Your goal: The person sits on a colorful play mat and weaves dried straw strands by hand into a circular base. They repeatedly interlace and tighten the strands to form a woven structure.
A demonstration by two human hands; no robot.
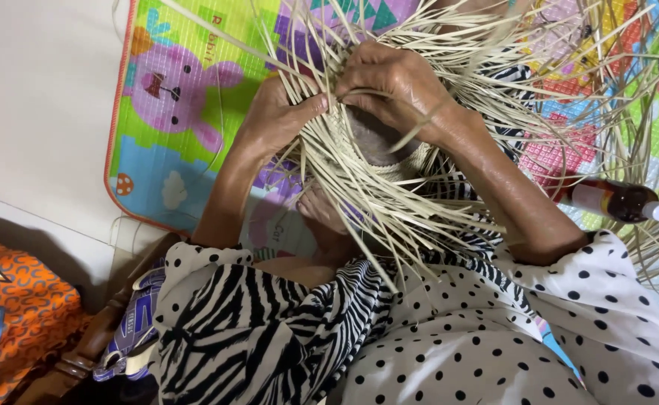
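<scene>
A half-woven piece of pale straw (374, 161) rests over a rounded grey form, with many loose strands fanning out on all sides. My left hand (277, 112) grips the strands at the left side of the weave. My right hand (393, 79) presses on top of it, fingers pinching strands near the centre. Both forearms reach forward from spotted and zebra-striped clothing (284, 330). A bare foot (322, 210) shows under the strands.
A colourful children's play mat (172, 112) with a pink rabbit lies on the white floor (37, 97). A dark brown bottle with a white cap (614, 201) lies at the right. Orange patterned fabric (22, 300) and a wooden edge sit at lower left.
</scene>
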